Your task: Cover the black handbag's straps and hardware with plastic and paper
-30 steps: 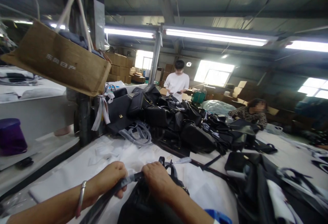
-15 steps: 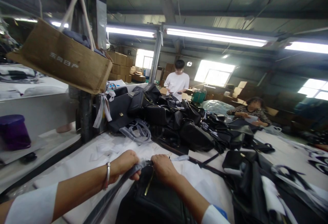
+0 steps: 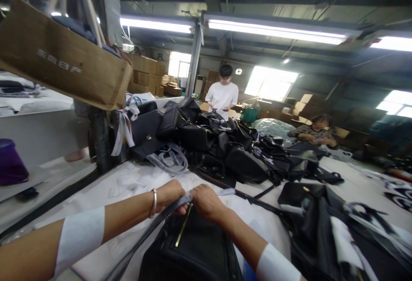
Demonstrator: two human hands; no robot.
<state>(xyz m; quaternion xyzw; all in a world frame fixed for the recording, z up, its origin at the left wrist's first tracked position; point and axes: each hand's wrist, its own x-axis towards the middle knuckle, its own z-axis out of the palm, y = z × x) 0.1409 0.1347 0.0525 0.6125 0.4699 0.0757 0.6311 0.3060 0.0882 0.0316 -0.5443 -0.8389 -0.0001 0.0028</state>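
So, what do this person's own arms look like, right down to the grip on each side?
The left grip and right grip are both human and ungloved. A silvery bangle circles the left wrist; none shows on the right. Plain whitish bands wrap both arms farther up.

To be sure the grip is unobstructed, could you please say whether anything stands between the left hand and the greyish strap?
Nothing visible does: the left hand grips the strap; the black bag lies right of it, not between. Their contact is partly hidden.
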